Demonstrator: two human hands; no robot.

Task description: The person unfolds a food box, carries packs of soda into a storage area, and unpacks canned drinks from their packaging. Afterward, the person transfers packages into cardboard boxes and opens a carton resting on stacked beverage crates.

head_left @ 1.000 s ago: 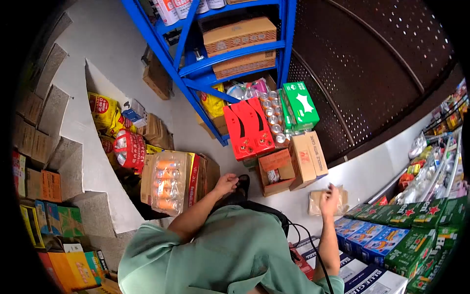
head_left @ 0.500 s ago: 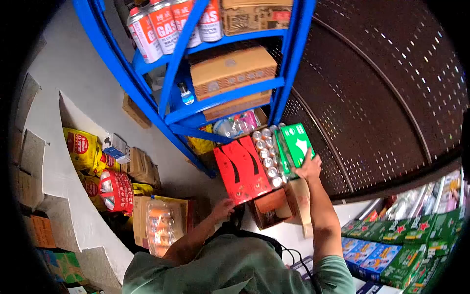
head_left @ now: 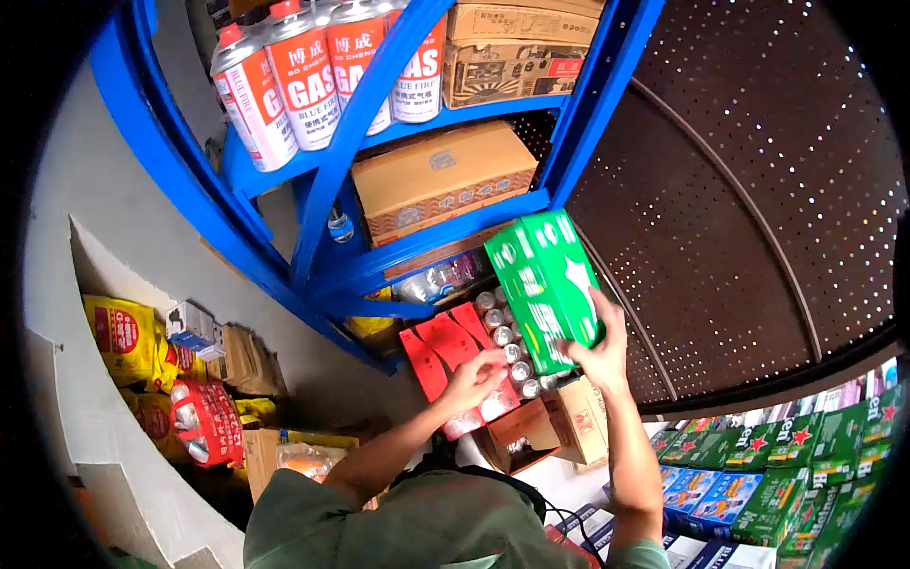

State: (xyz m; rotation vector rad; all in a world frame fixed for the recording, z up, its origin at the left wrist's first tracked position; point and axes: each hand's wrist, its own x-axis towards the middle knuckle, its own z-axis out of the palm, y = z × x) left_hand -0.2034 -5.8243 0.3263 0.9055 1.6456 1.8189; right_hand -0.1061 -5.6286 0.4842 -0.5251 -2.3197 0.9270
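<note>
My right hand (head_left: pixel 607 346) is closed on a green box (head_left: pixel 545 289) with white print, thumb on its near end and fingers along its right side. The box is tilted above a row of drink cans (head_left: pixel 513 353) with silver tops. Over the red boxes (head_left: pixel 431 358) beside the cans, my left hand (head_left: pixel 474 381) reaches in with fingers loosely bent and a little apart, holding nothing that I can see. Whether it touches the red surface is hard to tell. Close below is an open brown carton (head_left: pixel 519 434).
A blue metal shelf (head_left: pixel 427 232) carries gas canisters (head_left: pixel 301 90) and cardboard boxes (head_left: pixel 445 180). At right stands a perforated dark shutter (head_left: pixel 701 209), with stacked green beer cartons (head_left: pixel 801 441) below it. Yellow bags (head_left: pixel 123 332) and a red-wrapped pack (head_left: pixel 209 422) lie at left.
My right hand has lifted the green box up and tilted it, showing more cans beneath. My left hand has moved right and forward, from the red boxes' near edge to above them. The view has shifted closer.
</note>
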